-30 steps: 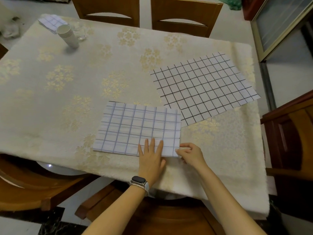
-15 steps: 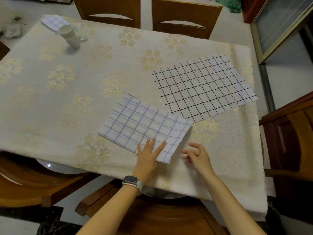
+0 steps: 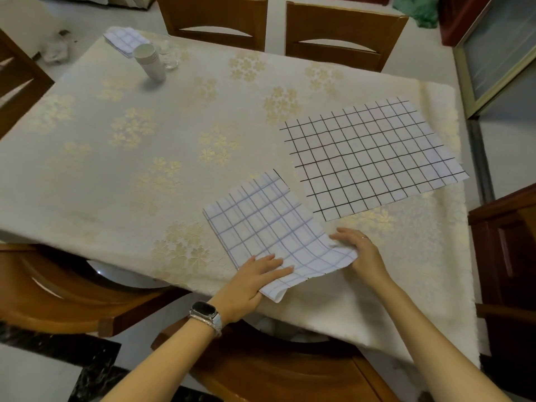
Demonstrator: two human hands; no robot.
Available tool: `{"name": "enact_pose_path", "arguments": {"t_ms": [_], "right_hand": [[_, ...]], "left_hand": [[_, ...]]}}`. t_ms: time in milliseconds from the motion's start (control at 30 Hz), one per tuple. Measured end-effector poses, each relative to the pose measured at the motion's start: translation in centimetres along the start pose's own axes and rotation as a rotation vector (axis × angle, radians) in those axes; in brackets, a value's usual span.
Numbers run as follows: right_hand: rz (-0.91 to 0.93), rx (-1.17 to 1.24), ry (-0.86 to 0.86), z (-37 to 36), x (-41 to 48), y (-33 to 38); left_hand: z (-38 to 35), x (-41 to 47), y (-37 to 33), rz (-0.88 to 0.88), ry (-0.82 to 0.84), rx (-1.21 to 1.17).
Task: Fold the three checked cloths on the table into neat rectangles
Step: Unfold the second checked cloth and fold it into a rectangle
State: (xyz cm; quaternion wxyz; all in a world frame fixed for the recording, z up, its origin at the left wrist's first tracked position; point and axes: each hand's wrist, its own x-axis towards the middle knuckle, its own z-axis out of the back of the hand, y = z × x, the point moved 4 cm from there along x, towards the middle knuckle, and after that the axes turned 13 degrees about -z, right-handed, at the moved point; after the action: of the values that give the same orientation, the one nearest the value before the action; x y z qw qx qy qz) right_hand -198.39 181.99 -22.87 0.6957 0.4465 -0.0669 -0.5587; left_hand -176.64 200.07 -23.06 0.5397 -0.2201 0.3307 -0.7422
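A blue-checked cloth (image 3: 266,227), already doubled over, lies slantwise on the table (image 3: 116,169) with one short end between the person's two hands at the near edge. A second ago it lay square to that edge; it has since been swung round so that its length runs away from the hands. The left hand (image 3: 255,281), a watch (image 3: 204,313) on its wrist, rests flat on the nearest corner with straight fingers, and that corner curls up a little beside the thumb. The right hand (image 3: 362,253) touches the opposite near corner, which laps over it. Its fingers lie loosely extended on the tablecloth, the thumb is hidden, and whether it pinches the fabric cannot be told. The turn seems to set up the next fold, end over end along the cloth's length, so this piece looks about halfway to a neat rectangle. Just beyond the right hand a black-checked cloth (image 3: 374,158) lies fully spread, not yet begun. Far beyond the left hand, at the opposite corner, a third checked cloth (image 3: 123,39) sits folded small behind a stack of paper cups (image 3: 149,60) and a glass (image 3: 169,58).
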Motion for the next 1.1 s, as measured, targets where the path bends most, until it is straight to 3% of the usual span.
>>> {"name": "enact_pose_path", "arguments": {"t_ms": [100, 300, 500, 700, 867, 1100], "right_hand": [[0.031, -0.133, 0.020, -0.3, 0.1, 0.0], [0.057, -0.021, 0.047, 0.1, -1.2, 1.0], [0.160, -0.013, -0.013, 0.0, -1.9, 4.0], [0.077, 0.057, -0.075, -1.3, 0.7, 6.0], [-0.027, 0.012, -0.111, -3.0, 4.6, 7.3], [-0.108, -0.090, -0.111, -5.4, 8.2, 8.6]], "left_hand": [[0.6, -0.8, 0.0, 0.004, -0.009, 0.026], [3.3, -3.1, 0.8, 0.085, -0.134, -0.037], [5.3, -4.2, 1.9, 0.326, -0.353, -0.220], [6.8, -3.7, 3.9, 0.474, -0.590, -0.409], [6.8, -3.0, 6.0, 0.707, -0.719, -0.527], [6.9, -2.3, 8.2, 0.895, -0.791, -0.422]]}}
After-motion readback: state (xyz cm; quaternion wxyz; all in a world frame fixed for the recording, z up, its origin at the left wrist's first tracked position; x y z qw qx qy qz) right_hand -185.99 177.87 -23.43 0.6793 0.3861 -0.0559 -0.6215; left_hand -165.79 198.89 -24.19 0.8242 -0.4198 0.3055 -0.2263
